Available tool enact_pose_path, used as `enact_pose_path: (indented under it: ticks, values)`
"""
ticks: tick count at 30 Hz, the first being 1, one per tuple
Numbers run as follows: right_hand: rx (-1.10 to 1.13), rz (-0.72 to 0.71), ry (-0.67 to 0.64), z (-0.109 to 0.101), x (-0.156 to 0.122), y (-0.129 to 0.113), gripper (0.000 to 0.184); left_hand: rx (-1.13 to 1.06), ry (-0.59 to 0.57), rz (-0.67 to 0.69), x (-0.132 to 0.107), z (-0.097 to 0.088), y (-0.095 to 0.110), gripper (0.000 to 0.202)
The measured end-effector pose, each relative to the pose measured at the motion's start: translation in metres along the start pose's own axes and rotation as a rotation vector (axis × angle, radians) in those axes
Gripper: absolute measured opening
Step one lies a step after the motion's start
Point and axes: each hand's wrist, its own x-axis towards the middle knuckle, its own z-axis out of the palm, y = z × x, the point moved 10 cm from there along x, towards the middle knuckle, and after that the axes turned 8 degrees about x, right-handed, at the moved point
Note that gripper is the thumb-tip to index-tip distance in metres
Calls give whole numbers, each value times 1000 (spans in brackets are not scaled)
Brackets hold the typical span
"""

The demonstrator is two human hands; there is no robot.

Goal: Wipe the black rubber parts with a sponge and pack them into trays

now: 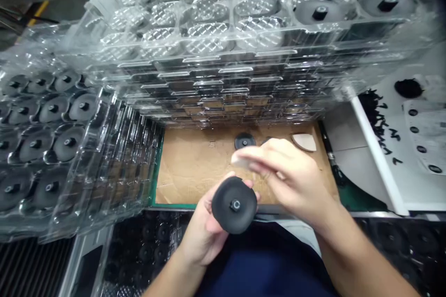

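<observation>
A person's left hand (pixel 205 232) holds a dark round disc (pixel 226 218) with a central stub. The right hand (pixel 296 176), just beside it, pinches a blurred pale piece (pixel 239 161). Beneath lies brown cardboard (pixel 188 162); on its far side sits another dark disc (pixel 244 141). Stacked clear trays (pixel 223 70) rise beyond; more trays (pixel 108 162), holding discs, stand left. Small black parts (pixel 374 111) lie right.

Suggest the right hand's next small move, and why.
Probably lower the right hand to bring its pale piece to the disc: the left hand holds the disc with its face and central post exposed, and the blurred pale piece shows just above the disc's rim, apart from it.
</observation>
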Motion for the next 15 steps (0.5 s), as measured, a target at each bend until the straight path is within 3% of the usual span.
enact_pose_path:
  ticks: [3,5,8,10,12,14,15]
  values:
    - [2,315,71,13,-27,62,28,-87,-18,34,-1,0,7,57]
    - [38,387,-6,43,-50,86,30,-115,-9,43,-1,-4,9,53]
    - [64,393,-62,75,-74,101,27,-124,-25,39,-1,-5,9,52]
    - [65,403,-15,70,-74,98,26,-110,-46,35,-1,-2,8,51]
    - [48,408,107,44,-62,80,26,-87,-52,36,0,-1,7,52]
    - [20,292,192,16,-40,40,26,-33,-34,37,0,-1,6,58]
    - [2,103,128,15,-26,7,25,0,-15,36,-1,-2,5,59]
